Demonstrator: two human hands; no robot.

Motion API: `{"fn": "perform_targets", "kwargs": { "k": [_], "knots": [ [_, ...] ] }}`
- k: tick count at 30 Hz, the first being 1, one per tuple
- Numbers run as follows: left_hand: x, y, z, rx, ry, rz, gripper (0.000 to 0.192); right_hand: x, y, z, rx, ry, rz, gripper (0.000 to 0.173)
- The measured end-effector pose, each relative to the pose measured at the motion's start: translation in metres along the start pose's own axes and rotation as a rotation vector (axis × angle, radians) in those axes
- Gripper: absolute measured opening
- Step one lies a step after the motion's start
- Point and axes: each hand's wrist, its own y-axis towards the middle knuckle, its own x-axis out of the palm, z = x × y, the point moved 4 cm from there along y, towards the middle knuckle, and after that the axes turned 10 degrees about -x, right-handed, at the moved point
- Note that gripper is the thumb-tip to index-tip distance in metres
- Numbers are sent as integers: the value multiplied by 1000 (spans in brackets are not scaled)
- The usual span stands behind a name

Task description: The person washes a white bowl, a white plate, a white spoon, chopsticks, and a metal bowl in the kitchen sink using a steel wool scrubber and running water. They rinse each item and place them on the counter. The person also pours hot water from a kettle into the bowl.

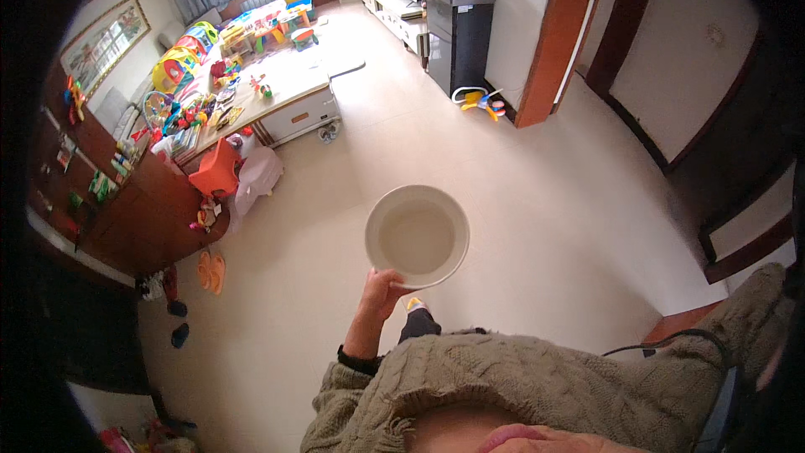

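Note:
My left hand (pixel 378 294) grips the near rim of a round white bowl (pixel 373 236), thumb over the edge. The bowl is held out before me above the floor, its mouth turned up towards the camera. Inside it shows a smooth beige circle; whether that is its bottom or a liquid, I cannot tell. My right arm, in a green cable-knit sleeve (pixel 710 340), reaches out to the right edge. The right hand itself is out of view. Below the bowl, one of my feet (pixel 416 305) shows on the pale floor (pixel 534 220).
Ahead left, a low table (pixel 292 91) bears toys and books, with a red plastic chair (pixel 217 170) beside it. Orange slippers (pixel 211 272) lie on the left. A dark cabinet (pixel 462 38) carries glass kettles; a toy (pixel 483 102) lies at its foot. A dark cable (pixel 666 341) crosses my sleeve.

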Motion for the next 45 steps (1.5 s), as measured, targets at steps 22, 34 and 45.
{"fn": "perform_targets", "kwargs": {
  "k": [22, 34, 45],
  "knots": [
    [103, 649, 442, -7, 75, -234, 53, 368, -275, 809, 1270, 292, 519, 29],
    [96, 1008, 682, -68, 83, -288, 47, 579, -299, 1247, 1361, 409, 585, 34],
    [120, 1257, 825, -173, 198, -155, 56, 663, -398, 1547, 1498, 241, 537, 30]
  ]
}}
